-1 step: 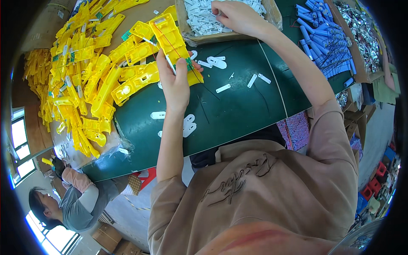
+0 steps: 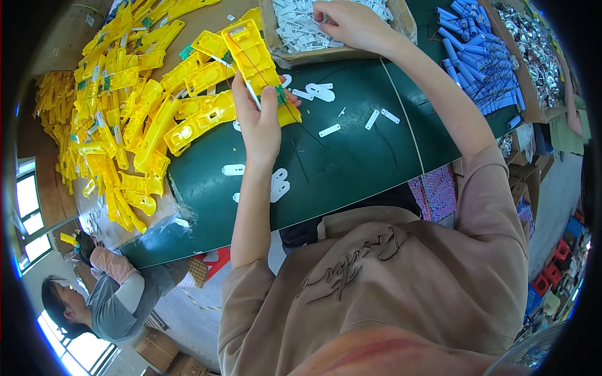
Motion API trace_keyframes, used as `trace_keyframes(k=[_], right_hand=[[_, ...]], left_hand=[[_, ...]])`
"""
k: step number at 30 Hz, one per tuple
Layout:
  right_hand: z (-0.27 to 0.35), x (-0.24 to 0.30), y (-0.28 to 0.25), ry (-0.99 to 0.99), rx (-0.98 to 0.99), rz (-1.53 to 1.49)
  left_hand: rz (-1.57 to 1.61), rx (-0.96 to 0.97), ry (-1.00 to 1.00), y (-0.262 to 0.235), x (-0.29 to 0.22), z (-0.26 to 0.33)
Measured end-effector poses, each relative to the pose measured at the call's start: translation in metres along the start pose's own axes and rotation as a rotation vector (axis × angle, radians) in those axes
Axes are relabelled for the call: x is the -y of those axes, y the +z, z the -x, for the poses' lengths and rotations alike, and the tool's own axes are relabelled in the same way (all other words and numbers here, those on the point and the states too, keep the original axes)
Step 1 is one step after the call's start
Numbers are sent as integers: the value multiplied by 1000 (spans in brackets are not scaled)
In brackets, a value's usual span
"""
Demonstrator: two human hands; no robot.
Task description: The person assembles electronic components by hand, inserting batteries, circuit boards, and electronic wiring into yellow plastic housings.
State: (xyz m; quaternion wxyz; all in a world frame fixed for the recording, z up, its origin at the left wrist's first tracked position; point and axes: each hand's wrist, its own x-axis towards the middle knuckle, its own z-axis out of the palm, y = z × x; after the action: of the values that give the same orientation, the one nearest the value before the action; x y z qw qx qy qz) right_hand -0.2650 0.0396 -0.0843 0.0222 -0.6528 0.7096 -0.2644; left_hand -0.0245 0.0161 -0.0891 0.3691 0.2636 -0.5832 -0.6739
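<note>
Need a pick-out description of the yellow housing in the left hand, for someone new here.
On the green tabletop, find the box of small white parts at the top middle of the view. Just left of it is the wearer's left hand, gripping the yellow housing. Unlike the yellow pieces heaped further left, this one is in that hand.

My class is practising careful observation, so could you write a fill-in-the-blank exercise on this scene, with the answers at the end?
1. The left hand holds a plastic casing coloured ____.
2. The right hand is at a box of small pieces coloured ____.
3. The tubes heaped to the right of the box are ____.
4. The tabletop is ____.

Missing words: yellow; white; blue; green.
</note>
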Motion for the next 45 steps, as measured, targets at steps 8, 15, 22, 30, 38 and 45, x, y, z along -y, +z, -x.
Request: trace_keyframes(k=[8,15,22,30,38,45], right_hand=[[-8,2,-7,-44,104,189],[0,-9,-19,-32,159,197],[13,-12,-32,-214,20,153],[42,18,-51,-439,-330,39],[37,12,-47,-355,-339,-20],[50,59,-53,-332,-371,-558]], left_hand=[[-23,-14,0,5,-3,3],[-50,5,31,4,-3,3],[-52,36,51,4,-2,4],[-138,64,151,10,-2,15],[-166,71,158,9,1,15],[-220,113,219,15,-3,22]])
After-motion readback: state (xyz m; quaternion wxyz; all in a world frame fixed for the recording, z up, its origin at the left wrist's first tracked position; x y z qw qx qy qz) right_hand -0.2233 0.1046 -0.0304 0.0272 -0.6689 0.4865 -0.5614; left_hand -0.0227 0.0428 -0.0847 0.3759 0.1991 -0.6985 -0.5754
